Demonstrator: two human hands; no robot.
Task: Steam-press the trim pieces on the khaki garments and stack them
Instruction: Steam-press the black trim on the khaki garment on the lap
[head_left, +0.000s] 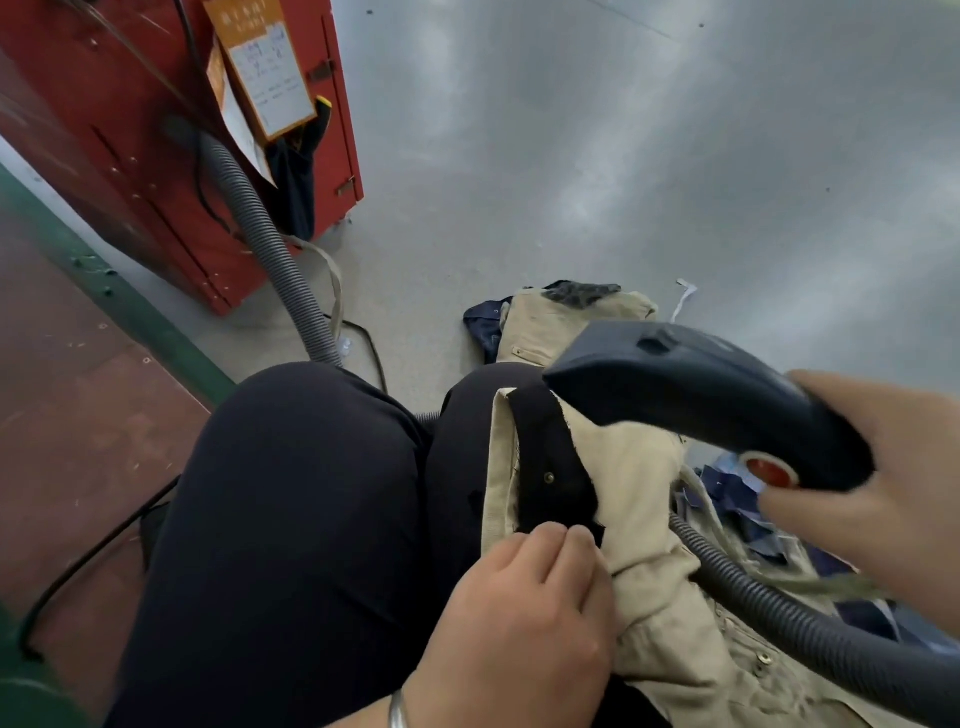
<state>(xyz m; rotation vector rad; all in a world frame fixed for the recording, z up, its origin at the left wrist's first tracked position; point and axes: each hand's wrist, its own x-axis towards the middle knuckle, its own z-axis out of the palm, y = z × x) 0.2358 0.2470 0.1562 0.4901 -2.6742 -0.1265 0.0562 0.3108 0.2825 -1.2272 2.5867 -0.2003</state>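
Left hand (524, 618) fingers curled, pinching dark trim strip (553, 467) on khaki garment (644, 519) draped over lap. Right hand (878, 483) grips steamer head (706, 395) handle, nozzle just beyond trim. Finished khaki pile (561, 322) on floor ahead.

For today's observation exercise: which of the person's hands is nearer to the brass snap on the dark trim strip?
Left. The left hand pinches the dark trim strip just below the brass snap; the right hand holds the steamer, off to the side.
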